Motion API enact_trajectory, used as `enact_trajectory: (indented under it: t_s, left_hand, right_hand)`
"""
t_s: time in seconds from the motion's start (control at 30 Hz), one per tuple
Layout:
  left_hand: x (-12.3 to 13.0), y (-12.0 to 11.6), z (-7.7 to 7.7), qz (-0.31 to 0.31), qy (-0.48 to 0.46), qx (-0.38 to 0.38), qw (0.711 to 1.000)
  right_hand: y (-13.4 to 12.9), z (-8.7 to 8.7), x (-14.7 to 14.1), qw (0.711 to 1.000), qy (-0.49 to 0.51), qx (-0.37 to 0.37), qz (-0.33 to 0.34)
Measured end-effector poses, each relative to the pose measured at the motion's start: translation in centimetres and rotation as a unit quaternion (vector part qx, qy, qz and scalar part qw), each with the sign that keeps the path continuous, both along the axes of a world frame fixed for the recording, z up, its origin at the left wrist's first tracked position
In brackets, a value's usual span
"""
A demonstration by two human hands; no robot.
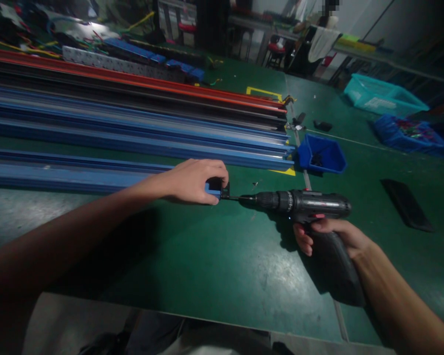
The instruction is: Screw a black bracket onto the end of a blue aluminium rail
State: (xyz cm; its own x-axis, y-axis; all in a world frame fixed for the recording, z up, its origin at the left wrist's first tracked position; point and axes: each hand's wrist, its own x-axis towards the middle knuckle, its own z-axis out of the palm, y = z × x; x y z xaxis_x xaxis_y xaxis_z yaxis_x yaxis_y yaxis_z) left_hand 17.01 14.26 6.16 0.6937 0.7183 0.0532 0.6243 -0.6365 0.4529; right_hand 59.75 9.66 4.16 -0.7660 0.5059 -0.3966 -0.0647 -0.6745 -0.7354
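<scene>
My left hand (196,181) is closed around the right end of a long blue metal profile (77,172) lying on the green table. A small black end piece (225,190) sits at that end, close to my fingertips. My right hand (329,234) grips a black cordless drill (299,203) by its handle, with the drill lying level and pointing left. Its long thin bit reaches the black end piece; whether it sits in a screw there is too small to tell.
More blue profiles (151,140), black ones and an orange-red one (133,76) lie behind. A blue bin (323,155) holds small dark parts. Further right are a turquoise basket (385,96), a blue tray (410,135) and a flat black object (407,204). A person stands in the background.
</scene>
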Motion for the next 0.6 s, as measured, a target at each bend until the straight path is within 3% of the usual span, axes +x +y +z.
enact_trajectory:
  t_s: [0.6]
  left_hand:
    - [-0.06,-0.02,0.11,-0.006,0.004,-0.003,1.0]
  right_hand:
    - [-0.03,0.15,-0.16,1.0,0.002,-0.003,-0.001]
